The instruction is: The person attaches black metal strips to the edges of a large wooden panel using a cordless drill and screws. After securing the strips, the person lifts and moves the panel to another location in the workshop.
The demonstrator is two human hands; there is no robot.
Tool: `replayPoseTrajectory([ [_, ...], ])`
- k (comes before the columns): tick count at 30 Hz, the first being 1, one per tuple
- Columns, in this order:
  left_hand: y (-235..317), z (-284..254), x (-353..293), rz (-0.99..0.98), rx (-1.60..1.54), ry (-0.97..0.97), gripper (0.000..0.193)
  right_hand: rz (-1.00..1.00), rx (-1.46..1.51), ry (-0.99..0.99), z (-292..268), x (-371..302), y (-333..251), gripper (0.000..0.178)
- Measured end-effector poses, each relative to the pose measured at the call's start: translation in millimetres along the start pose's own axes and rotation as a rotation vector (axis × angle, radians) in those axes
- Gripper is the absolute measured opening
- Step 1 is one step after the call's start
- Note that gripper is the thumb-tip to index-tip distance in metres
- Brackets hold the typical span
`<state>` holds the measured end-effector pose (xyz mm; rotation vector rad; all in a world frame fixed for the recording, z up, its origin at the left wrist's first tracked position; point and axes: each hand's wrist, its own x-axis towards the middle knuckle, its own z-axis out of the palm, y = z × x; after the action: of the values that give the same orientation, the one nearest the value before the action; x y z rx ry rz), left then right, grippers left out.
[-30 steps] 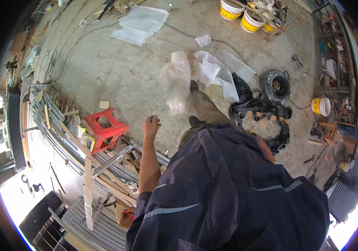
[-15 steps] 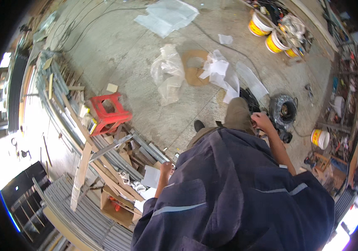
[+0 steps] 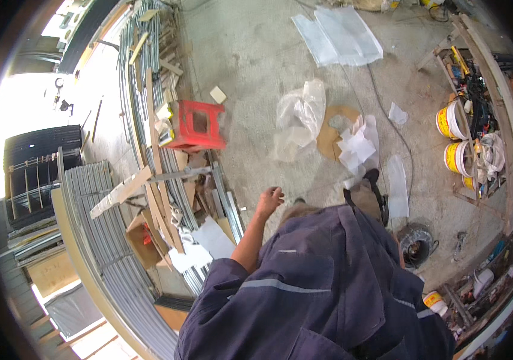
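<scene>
My left hand (image 3: 270, 199) hangs in the air ahead of my dark jacket (image 3: 304, 270), its fingers loosely curled and nothing visible in them. It touches nothing; the floor lies below it, and the red plastic stool (image 3: 185, 138) stands further left. My right hand is hidden behind the jacket, and only a sliver of that forearm shows at its right edge. Ahead of my feet lie white crumpled sheets (image 3: 358, 147), a brown cardboard piece (image 3: 328, 141) and clear plastic wrap (image 3: 310, 108).
Grey metal profiles (image 3: 97, 204), wooden strips and a cardboard box (image 3: 138, 241) fill the left side. At the right are a dark coil (image 3: 415, 243), white-and-yellow buckets (image 3: 450, 123) and a cluttered rack (image 3: 496, 114). A cable (image 3: 386, 114) crosses the floor near a translucent sheet (image 3: 352, 39).
The view has turned, shifting the floor items rightward. My left hand has swung forward, away from the jacket. My right hand, bent at my thigh before, has dropped out of sight.
</scene>
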<state>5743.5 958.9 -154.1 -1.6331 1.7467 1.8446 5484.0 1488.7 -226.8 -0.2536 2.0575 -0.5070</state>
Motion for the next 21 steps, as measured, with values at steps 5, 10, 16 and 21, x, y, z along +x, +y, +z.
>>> replayPoseTrajectory([
  [5, -87, -9, -43, -0.069, 0.519, 0.025, 0.045, 0.104, 0.23, -0.181, -116, 80, -57, 0.03],
  [10, -154, -11, -55, -0.169, 0.304, 0.063, 0.04, 0.182, 0.435, 0.057, -238, 156, -185, 0.036],
  [16, -210, -95, 57, -0.203, 0.252, 0.128, 0.035, -0.053, 0.405, 0.074, -207, 184, -386, 0.03],
  [21, 18, -225, 101, -0.098, -0.291, 0.227, 0.037, 0.001, 0.33, -0.104, -116, 199, -444, 0.031],
])
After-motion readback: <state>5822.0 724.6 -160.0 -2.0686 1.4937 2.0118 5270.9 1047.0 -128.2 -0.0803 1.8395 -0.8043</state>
